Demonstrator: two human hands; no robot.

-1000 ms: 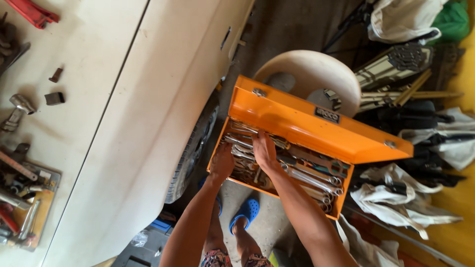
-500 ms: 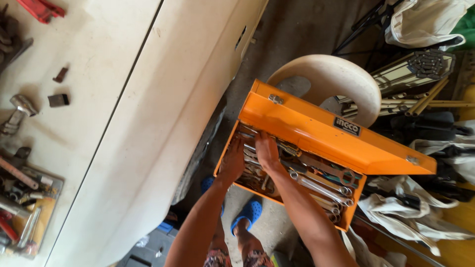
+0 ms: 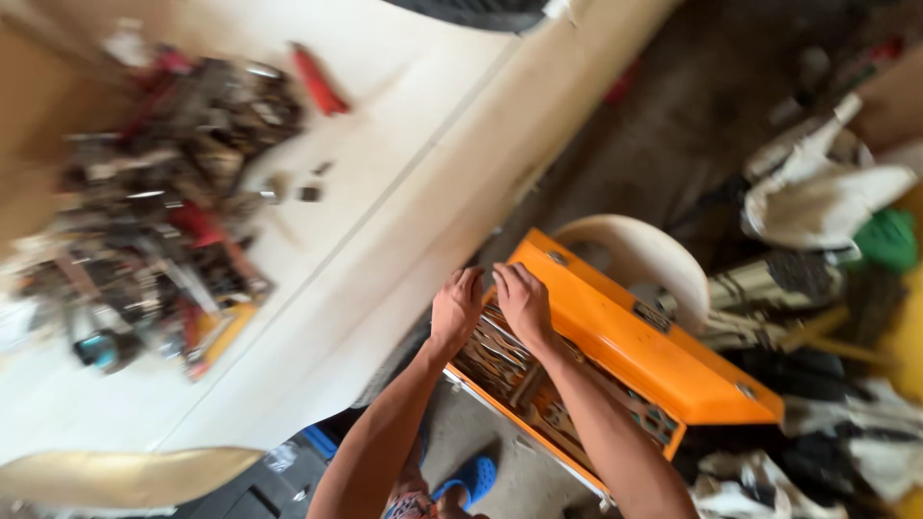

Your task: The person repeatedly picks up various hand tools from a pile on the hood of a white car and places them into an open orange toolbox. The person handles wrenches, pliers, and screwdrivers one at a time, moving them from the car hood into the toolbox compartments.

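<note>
Blurred tool pile (image 3: 163, 192) far left on white panel (image 3: 385, 240); white stool (image 3: 644, 255) right; blue sandal (image 3: 473, 478) near; rags (image 3: 827, 202) far right.

Blurred tool heap (image 3: 159, 202) on bench

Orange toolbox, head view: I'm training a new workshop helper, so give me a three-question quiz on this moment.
1. True or false: the lid of the orange toolbox is shut.
2. Both hands are over the toolbox's open tray. What fills the tray? A) wrenches B) paint cans C) rags
3. Fill in: on the ground under the person shows a blue ____.

Key
1. False: the lid stands open behind the tray.
2. A: metal wrenches lie under the left hand and right hand.
3. Sandal, below the toolbox's near edge.
</note>
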